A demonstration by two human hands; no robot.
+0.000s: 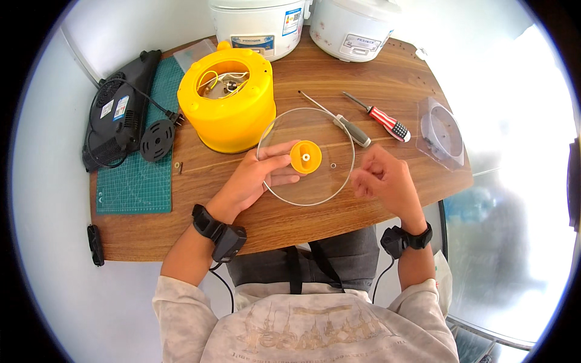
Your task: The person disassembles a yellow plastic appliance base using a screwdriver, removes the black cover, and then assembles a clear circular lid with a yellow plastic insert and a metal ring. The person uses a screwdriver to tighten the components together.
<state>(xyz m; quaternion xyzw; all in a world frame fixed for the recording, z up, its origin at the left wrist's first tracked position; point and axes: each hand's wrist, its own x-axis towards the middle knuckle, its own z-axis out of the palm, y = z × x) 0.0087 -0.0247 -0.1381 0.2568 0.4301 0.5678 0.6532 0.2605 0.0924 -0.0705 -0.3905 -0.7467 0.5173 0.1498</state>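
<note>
My left hand (251, 176) grips a round clear glass lid (324, 187) by its left side, thumb at the yellow knob (313, 164) and fingers beneath the glass. The knob has a recessed face with a small white centre. A tiny ring-shaped part (333, 165) shows in the lid's area; whether it lies on the glass or on the table below, I cannot tell. Just past the lid's right rim, my right hand (387, 178) is closed with its fingers curled in. Anything inside those fingers is hidden.
A grey-handled screwdriver (354, 131) and a striped-handled screwdriver (390, 124) lie beyond the lid. Behind stand an upturned yellow pot body (227, 124) with wires and two white rice cookers (254, 18). A black appliance (118, 121) rests on a green cutting mat (136, 190); a clear plastic piece (440, 134) is right.
</note>
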